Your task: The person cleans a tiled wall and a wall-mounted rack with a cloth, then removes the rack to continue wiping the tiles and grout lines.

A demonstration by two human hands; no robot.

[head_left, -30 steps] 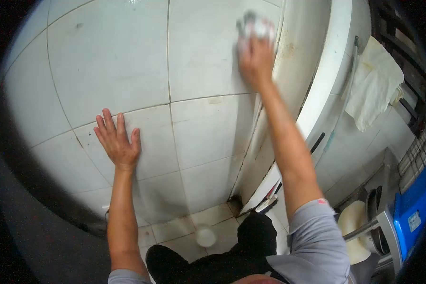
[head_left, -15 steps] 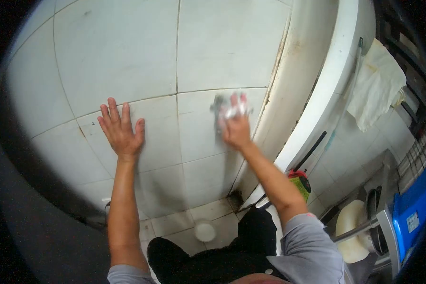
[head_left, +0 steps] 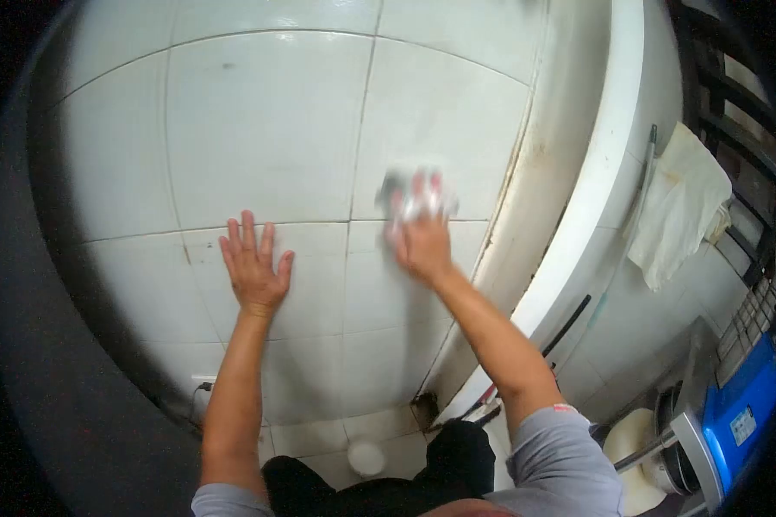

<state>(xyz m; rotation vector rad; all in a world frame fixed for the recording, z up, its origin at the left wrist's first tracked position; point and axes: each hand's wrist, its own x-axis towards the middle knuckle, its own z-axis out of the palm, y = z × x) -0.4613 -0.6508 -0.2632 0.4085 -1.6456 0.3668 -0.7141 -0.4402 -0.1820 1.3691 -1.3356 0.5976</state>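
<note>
My left hand (head_left: 257, 274) is pressed flat on the white tiled wall (head_left: 267, 129), its fingers spread and tips just over a horizontal grout line. To its right, my right hand (head_left: 424, 246) presses a crumpled, whitish and grey cloth (head_left: 422, 205) against the tiles. Motion blurs the cloth and the fingers, so its exact edges are hard to make out. The cloth sits just above the same grout line, left of the wall's stained corner edge.
A wall socket with a plug (head_left: 203, 384) is low on the left. A small white bowl-like container (head_left: 366, 458) stands on the floor. At right are a door frame (head_left: 591, 202), a hanging pale cloth (head_left: 683, 207), a thin pole (head_left: 634, 211) and a blue box (head_left: 744, 422).
My right hand has moved the cloth up the wall, from below the grout line to above it. My left hand stays at the same spot on the tiles. The view has tilted upward.
</note>
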